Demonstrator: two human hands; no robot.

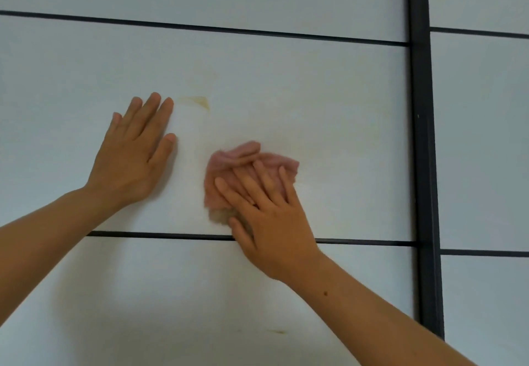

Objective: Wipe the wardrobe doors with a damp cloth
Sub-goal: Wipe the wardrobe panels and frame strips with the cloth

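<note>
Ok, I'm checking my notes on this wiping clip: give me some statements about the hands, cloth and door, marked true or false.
1. The right hand presses a pink cloth against the door panel. True.
2. The left hand holds a spray bottle. False: it rests flat on the panel, holding nothing.
3. A yellowish stain shows beside the left hand's fingertips. True.
4. The cloth covers that stain. False: the cloth lies below it, apart.
5. The dark vertical frame runs left of both hands. False: it is right of them.
</note>
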